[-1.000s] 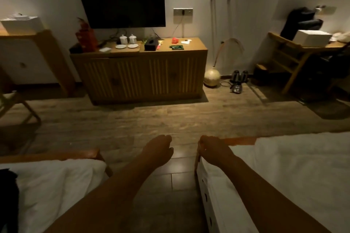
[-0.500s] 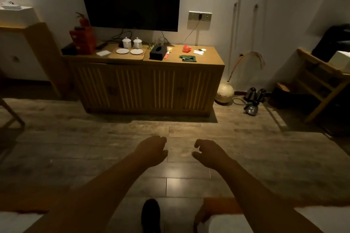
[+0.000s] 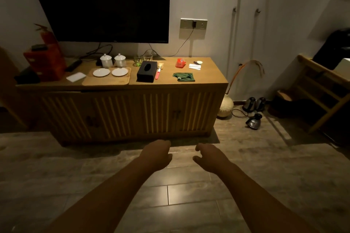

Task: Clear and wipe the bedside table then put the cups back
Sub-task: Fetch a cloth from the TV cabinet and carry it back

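Nearer now to the low wooden cabinet (image 3: 132, 115) than half a second ago, with its slatted front much larger in the view. No more sight of the white bed corners or the dark foot at the bottom edge; only tiled floor (image 3: 189, 200) there. Same pose of both hands as before, side by side and apart.

Left hand (image 3: 156, 154): empty, fingers loosely curled downward, touching nothing. Right hand (image 3: 210, 157): also empty, fingers bent a little and set apart from the thumb, gripping nothing. Both held in the air over the floor, in front of the cabinet's foot and well short of its top. Both forearms stretched forward from the lower corners, backs of the hands upward.

On the cabinet top, under the dark television (image 3: 102, 4): two white lidded cups (image 3: 106, 60) side by side at the back edge of a wooden tray (image 3: 108, 81) with two white saucers (image 3: 101, 72). Right of the tray a black tissue box (image 3: 147, 71), and further right a crumpled green cloth (image 3: 183, 77) near the front edge.
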